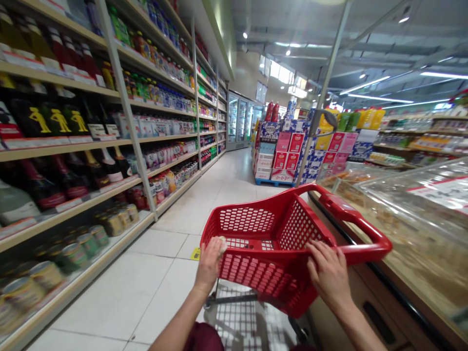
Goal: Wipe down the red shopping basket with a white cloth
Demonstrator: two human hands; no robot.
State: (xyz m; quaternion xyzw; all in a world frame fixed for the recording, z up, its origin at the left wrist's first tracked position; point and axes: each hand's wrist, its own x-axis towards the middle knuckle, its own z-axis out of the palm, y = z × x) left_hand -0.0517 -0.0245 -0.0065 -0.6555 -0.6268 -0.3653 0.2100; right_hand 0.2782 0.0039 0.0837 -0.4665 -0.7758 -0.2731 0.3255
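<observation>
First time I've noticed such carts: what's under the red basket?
A gray frame bar and a grid pattern, shadow or wire unclear, show beneath; the near wall of the red basket hides the rest.

Supermarket aisle (219, 183), bottles (60, 119) shelved left of the left hand (211, 265), boxes (281, 161) stacked beyond the right hand (329, 273), shopping cart (263, 273) touched by both

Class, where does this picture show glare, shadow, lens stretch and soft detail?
Head view: white glare streaks the clear plastic covers at right; head view: a latticed shadow, seemingly from the red basket, lies on the floor beneath it; head view: the cans at lower left look soft and stretched, likely by the wide lens; head view: a ceiling light strip burns out to white.
</observation>
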